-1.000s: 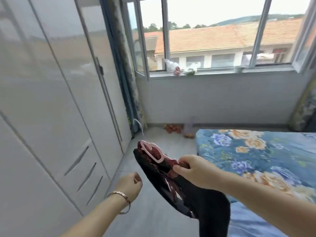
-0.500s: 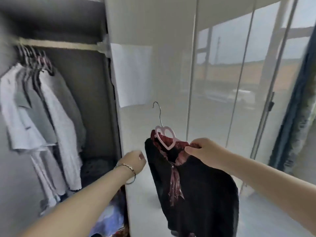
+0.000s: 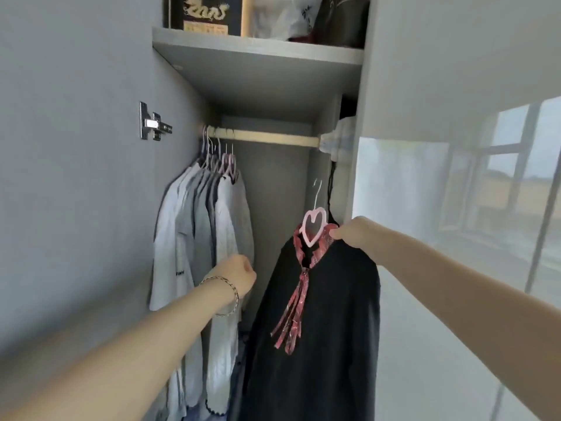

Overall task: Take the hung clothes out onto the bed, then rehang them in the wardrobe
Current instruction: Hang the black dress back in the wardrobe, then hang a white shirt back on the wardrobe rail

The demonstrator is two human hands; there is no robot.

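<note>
At centre right, the right hand (image 3: 352, 235) pinches the pink heart-shaped hanger (image 3: 314, 229) by its shoulder, probably so its wire hook stands free below the wardrobe rail (image 3: 267, 137). The black top (image 3: 318, 329) hangs beneath. The left hand (image 3: 239, 276) is curled, empty, beside the pale shirts (image 3: 206, 238) bunched at upper left. One shirt's chest print and the dragon box (image 3: 206, 13) label seem too blurred to read.

Just right of centre, toward 4 o'clock, the right hand (image 3: 353, 235) grips the shoulder of a pink heart hanger (image 3: 309, 242) carrying a black top (image 3: 334, 329) with a red tie (image 3: 297, 311), its hook below the rail (image 3: 267, 136) and clear of it. At 7 o'clock the left hand (image 3: 243, 276) is a fist holding nothing, just beside pale shirts (image 3: 197, 238) hung at the rail's 9 o'clock end. A loaded shelf (image 3: 258, 53) sits at 12 o'clock.
</note>
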